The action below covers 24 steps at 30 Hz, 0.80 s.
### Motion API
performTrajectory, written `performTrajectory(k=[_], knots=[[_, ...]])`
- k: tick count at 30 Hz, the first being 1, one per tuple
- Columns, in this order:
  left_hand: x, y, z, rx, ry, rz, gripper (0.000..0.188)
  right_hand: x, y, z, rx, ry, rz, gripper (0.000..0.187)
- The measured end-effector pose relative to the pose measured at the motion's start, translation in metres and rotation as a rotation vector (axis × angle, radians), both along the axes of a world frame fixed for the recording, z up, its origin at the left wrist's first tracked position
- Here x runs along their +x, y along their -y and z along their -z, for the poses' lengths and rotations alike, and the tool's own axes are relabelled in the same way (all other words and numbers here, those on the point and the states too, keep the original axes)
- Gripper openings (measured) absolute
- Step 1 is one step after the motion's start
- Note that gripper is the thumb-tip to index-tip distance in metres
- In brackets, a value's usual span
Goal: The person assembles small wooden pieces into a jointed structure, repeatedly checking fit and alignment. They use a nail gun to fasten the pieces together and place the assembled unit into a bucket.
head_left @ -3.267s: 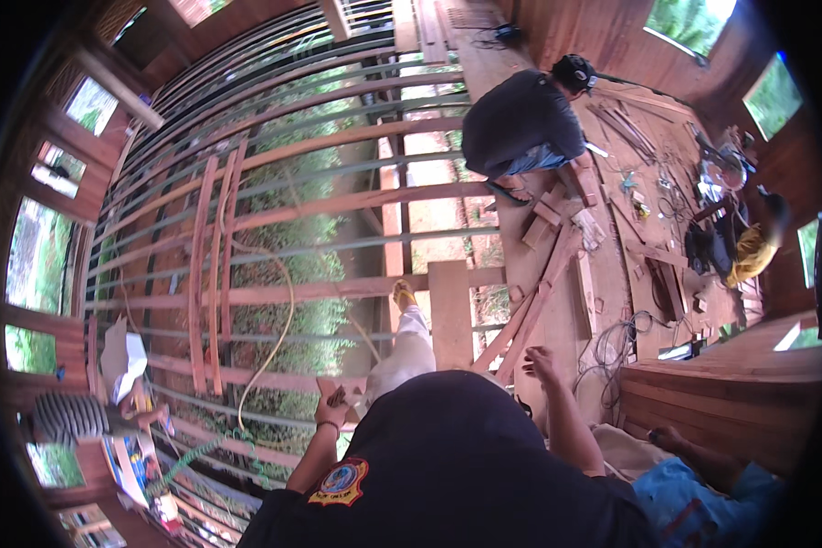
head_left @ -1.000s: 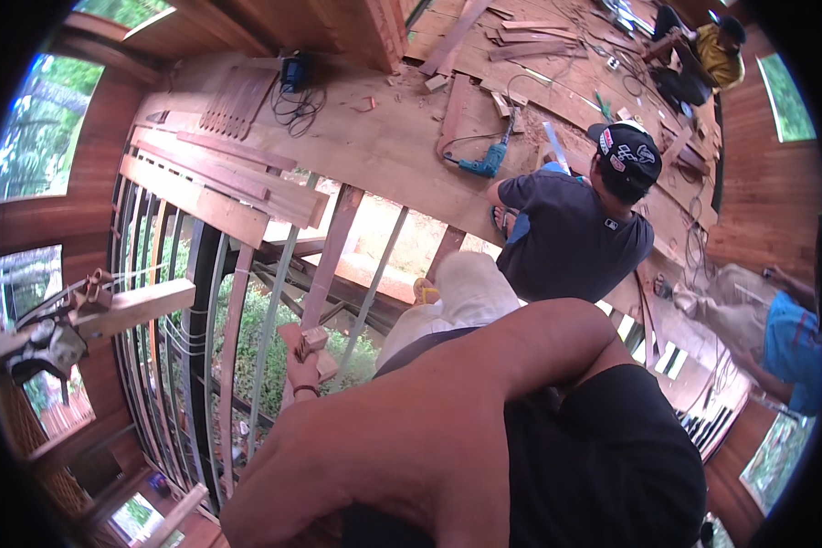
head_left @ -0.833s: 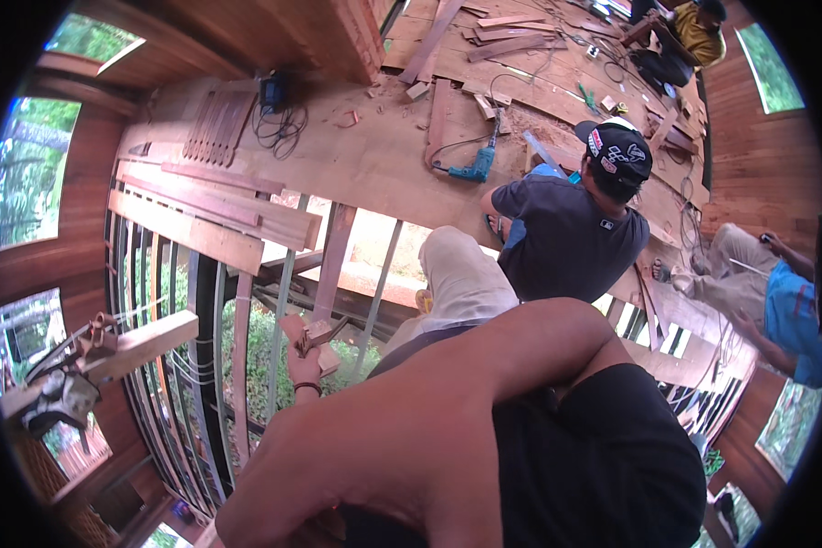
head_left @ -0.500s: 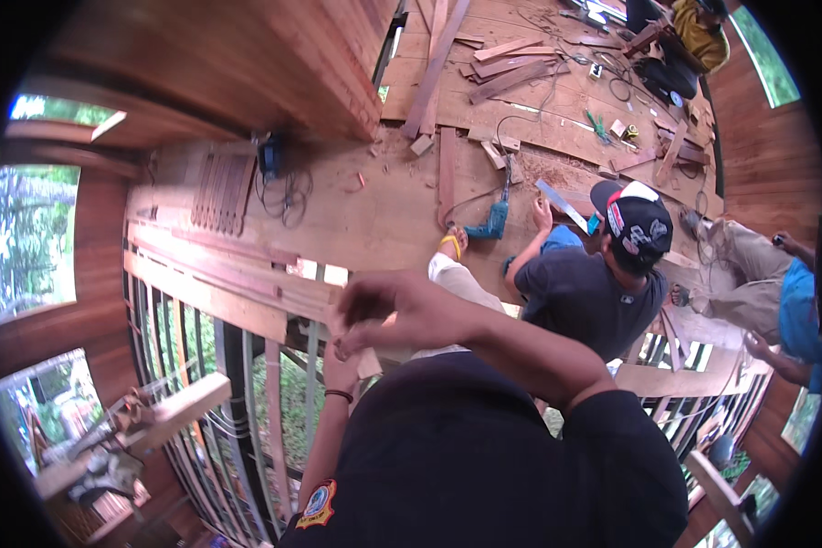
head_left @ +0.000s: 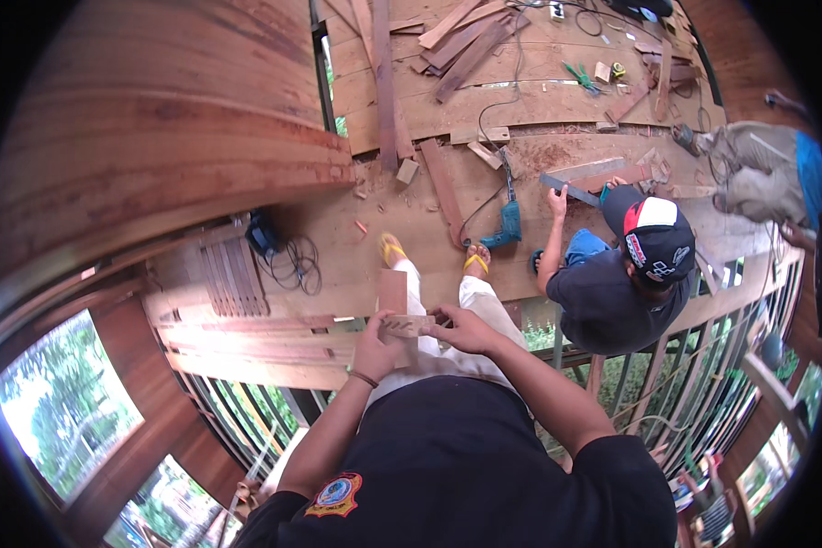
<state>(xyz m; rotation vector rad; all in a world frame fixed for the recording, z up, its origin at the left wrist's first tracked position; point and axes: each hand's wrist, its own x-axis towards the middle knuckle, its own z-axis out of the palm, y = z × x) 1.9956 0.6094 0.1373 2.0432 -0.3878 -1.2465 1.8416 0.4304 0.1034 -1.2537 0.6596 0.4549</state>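
Observation:
Over my lap, my left hand (head_left: 374, 344) grips a small wooden block (head_left: 405, 325) with dark slanted marks on its face. My right hand (head_left: 466, 329) pinches the right end of that same block between thumb and fingers. Rising behind the block, by my left fingers, is a flat reddish-brown wood piece (head_left: 393, 290); whether it is joined to the block I cannot tell. Part of the block is hidden by my left fingers.
Right of me a person in a cap (head_left: 626, 283) holds a handsaw (head_left: 571, 189) at a board. A teal power drill (head_left: 504, 224) lies by my right foot. Slats (head_left: 233, 277) and a corded blue tool (head_left: 262, 236) lie left. Planks (head_left: 470, 50) are piled ahead; railing bars (head_left: 644, 379) stand behind.
My right hand has dropped from above my left to the block's right end, uncovering the wood. My view has shifted, and both my feet now show.

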Motion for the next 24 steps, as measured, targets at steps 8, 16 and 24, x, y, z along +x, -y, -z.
performTrajectory(k=[8,16,24], knots=[[0.132,0.109,0.061,-0.003,0.162,0.588,0.054,0.105,0.012,0.026,-0.259,-0.252,0.427,0.060],[0.182,0.137,0.208,0.108,0.163,0.480,0.085,0.162,0.032,0.221,-0.398,-0.355,0.780,0.056],[0.155,0.114,0.394,0.308,-0.204,0.052,0.086,0.141,0.141,0.515,-0.588,-0.526,0.670,0.065]])
